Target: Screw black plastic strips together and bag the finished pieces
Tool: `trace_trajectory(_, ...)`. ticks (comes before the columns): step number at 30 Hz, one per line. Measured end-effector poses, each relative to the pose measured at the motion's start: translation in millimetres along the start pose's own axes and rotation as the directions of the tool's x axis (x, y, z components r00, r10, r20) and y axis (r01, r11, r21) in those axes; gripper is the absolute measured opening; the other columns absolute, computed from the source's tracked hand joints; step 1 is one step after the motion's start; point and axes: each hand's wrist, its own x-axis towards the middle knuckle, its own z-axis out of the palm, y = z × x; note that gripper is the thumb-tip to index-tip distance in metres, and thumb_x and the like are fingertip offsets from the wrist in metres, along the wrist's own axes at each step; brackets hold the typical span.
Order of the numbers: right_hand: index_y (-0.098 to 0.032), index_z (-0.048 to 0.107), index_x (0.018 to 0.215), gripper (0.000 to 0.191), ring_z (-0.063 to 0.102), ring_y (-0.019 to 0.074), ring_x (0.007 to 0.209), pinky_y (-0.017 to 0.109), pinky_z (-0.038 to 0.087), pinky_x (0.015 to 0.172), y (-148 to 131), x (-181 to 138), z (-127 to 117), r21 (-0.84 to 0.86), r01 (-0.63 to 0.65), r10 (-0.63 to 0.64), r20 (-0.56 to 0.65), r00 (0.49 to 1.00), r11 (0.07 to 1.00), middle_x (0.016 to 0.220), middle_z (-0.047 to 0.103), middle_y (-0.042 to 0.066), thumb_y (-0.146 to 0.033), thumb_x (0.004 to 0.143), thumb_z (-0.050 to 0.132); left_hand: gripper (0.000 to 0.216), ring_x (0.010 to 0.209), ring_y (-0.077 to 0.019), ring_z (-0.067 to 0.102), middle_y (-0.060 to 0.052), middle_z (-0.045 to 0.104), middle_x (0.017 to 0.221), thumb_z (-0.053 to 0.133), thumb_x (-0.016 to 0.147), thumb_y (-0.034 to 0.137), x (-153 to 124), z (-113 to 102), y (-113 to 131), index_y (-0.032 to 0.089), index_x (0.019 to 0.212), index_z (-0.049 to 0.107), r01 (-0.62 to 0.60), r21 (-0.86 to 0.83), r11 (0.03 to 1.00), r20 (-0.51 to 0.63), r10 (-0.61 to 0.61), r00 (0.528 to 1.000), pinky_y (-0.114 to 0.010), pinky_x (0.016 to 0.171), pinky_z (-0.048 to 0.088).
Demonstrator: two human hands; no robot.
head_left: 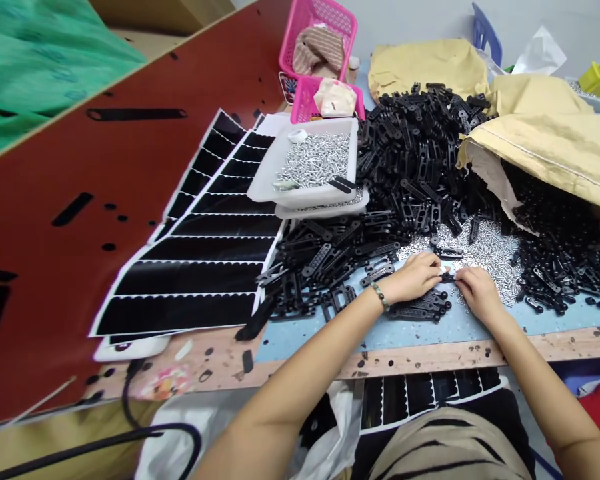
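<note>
My left hand (417, 275) and my right hand (475, 291) meet over the table, fingers curled and pinching a small black plastic bracket (449, 276) between them. A bead bracelet sits on my left wrist. Under the hands lies a heap of small silver screws (490, 250) and a short stack of black brackets (420, 311). A big pile of the same black brackets (410, 167) spreads behind and to both sides.
A white tray of screws (313, 163) stands at the back left, with pink baskets (317, 40) behind. A tan sack (555, 147) spills brackets at the right. Black adhesive strip sheets (200, 267) lie left, beside a red slotted board (80, 200).
</note>
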Motion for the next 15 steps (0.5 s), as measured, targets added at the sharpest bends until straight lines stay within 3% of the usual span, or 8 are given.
trace_trajectory(4,-0.021,0.063,0.096,0.017,0.058,0.023,0.09,0.039,0.045,0.082,-6,-7,2,-0.051,0.048,-0.047,0.025,0.999,0.998,0.093,0.066,0.007,-0.024,0.095,0.046,0.025,0.102,-0.0206,0.051,-0.006,0.059,0.105,0.045,0.095,0.022,-6,-2,0,0.021,0.111,0.064,0.021,-0.001,1.0,0.052,-0.021,0.998,-0.037,0.095,0.036)
trace_trajectory(11,-0.02,0.066,0.101,0.018,0.057,0.0218,0.085,0.038,0.046,0.08,-11,-10,0,-0.114,0.146,-0.151,-0.033,0.988,0.983,0.091,0.067,0.008,-0.022,0.094,0.049,0.019,0.098,-0.0182,0.055,-0.005,0.062,0.101,0.053,0.091,0.019,2,-8,-4,0.019,0.104,0.067,-0.015,-0.071,0.997,0.044,0.018,0.999,-0.031,0.092,0.039)
trace_trajectory(15,-0.02,0.066,0.098,0.016,0.058,0.0208,0.084,0.041,0.045,0.09,-10,-10,0,-0.133,0.155,-0.164,-0.056,0.985,0.979,0.089,0.067,0.006,-0.023,0.093,0.051,0.019,0.099,-0.0184,0.055,-0.005,0.063,0.102,0.054,0.091,0.018,3,-13,-1,0.019,0.104,0.068,-0.033,-0.081,0.996,0.02,0.035,0.999,-0.031,0.094,0.039)
